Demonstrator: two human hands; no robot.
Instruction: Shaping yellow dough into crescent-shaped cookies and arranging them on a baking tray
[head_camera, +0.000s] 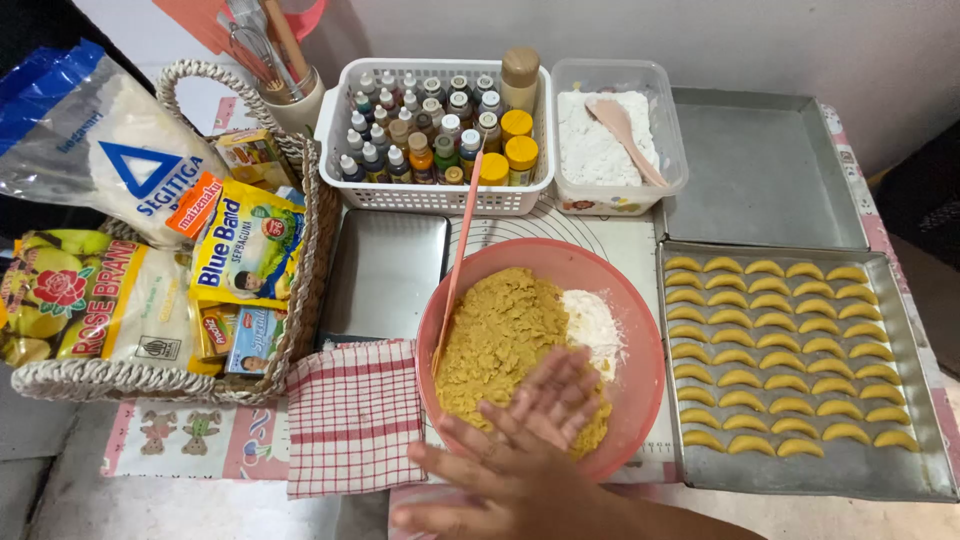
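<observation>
Item in hand: a portion of yellow dough, presumably pressed between your two palms over the near rim of the pink bowl (640, 330); the piece itself is hidden, so its shape cannot be told. Your right hand (545, 395) lies flat on top, fingers straight and blurred; your left hand (480, 480) lies beneath it, fingers spread; whether either hand grips anything you cannot tell from this view. Bulk dough (495, 335) fills the left and middle of the bowl, with a patch of white flour (592, 325) at its right and a pink spatula (458, 245) leaning on the left rim. Step, by judgement: rolling one piece between the palms. Next move would call for bending it into a crescent and setting it in line with the others. Just right of the bowl: a metal tray (930, 440) carrying rows of yellow crescents (790, 350), nearly full. Behind it, a second grey tray (765, 165). Further back: a tub of white powder (600, 150) with a scoop, a white basket of small bottles (430, 130). Left on the desk: a checked cloth (350, 415), a wicker basket (310, 270) of packets.
</observation>
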